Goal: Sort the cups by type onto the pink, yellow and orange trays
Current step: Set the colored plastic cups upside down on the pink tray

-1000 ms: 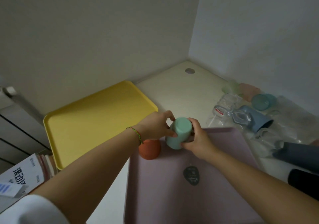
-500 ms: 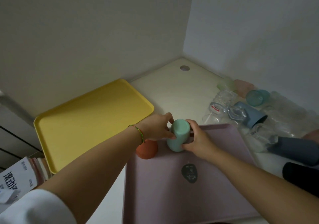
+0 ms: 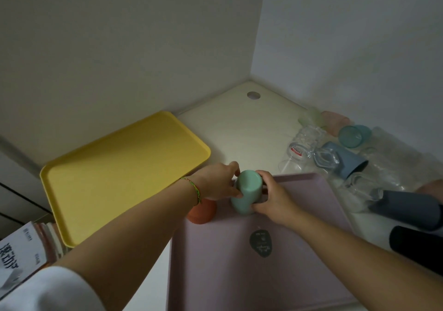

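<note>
head view: the mint cup (image 3: 247,192) is held over the pink tray (image 3: 311,250) at its 11 o'clock corner, with the grip of the left hand (image 3: 215,183) and the right hand (image 3: 273,198) curled round it. if it is set down carelessly, the orange cup (image 3: 202,213) at 9 o'clock could be knocked over.

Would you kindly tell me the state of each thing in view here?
left hand, grips the mint cup.
right hand, grips the mint cup.
mint cup, gripped by both hands.
pink tray, flat, bearing the orange cup.
orange cup, on the pink tray's far left corner.
yellow tray, flat, no cup visible on it.
teal cup, lying on its side.
blue cup, lying on its side.
</note>
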